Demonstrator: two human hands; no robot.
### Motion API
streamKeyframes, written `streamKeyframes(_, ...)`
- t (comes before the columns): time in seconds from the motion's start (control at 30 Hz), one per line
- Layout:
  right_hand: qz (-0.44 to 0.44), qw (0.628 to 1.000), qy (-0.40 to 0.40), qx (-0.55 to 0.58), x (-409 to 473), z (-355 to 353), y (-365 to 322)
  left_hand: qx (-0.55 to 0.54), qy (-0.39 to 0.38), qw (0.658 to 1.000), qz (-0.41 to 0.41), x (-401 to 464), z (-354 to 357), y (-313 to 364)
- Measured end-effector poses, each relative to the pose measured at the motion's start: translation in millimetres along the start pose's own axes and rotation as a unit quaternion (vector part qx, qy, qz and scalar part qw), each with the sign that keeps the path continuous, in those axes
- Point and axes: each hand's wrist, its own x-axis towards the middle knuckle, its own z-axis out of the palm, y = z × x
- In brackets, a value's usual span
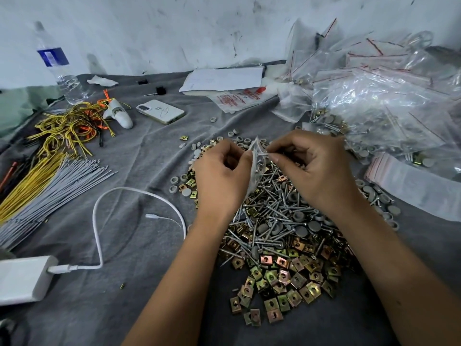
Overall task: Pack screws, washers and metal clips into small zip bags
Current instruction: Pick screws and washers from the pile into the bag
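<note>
Grey cloth (139,171) covers the tabletop, with a water bottle (59,68), yellow wires (62,131) and a white phone (161,111) at the left. Over the heap of screws (272,211) and brass-coloured metal clips (279,278), the left hand (220,176) pinches a small zip bag (255,161), while the right hand (319,168) pinches screws at its mouth. Filled bags (379,106) pile up at the right, grey washers (389,211) scattered nearby.

phone (161,111) left of screws (274,208); bags (389,108) right
</note>
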Motion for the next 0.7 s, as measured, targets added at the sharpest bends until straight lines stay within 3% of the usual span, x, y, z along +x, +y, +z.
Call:
streamKeyframes(0.07,-0.036,0.999,-0.028,0.013,-1,2,-3,0.009,-0.022,1.0,0.0,-1,0,2)
streamKeyframes(0.13,-0.059,0.997,-0.047,0.026,-1,3,-7,-0.053,-0.049,0.997,-0.035,-1,0,3)
streamKeyframes(0.23,-0.044,0.994,-0.072,0.068,-2,4,-9,-0.253,-0.112,0.951,-0.14,0,-5,8)
streamKeyframes(0.33,-0.027,0.992,-0.092,0.08,-3,5,-9,-0.314,-0.163,0.918,-0.179,0,-8,13)
streamKeyframes(0.43,-0.02,0.995,-0.081,0.056,-2,3,-10,-0.284,-0.132,0.939,-0.141,2,-12,14)
streamKeyframes(0.53,-0.039,0.998,-0.051,0.004,-2,2,-9,-0.113,-0.022,0.993,-0.022,7,-16,7)
streamKeyframes(0.6,-0.059,0.997,-0.037,-0.034,0,3,-10,-0.003,0.035,0.998,0.048,6,-16,6)
streamKeyframes(0.7,-0.076,0.993,-0.035,-0.081,0,4,-10,0.007,0.063,0.993,0.099,3,-13,8)
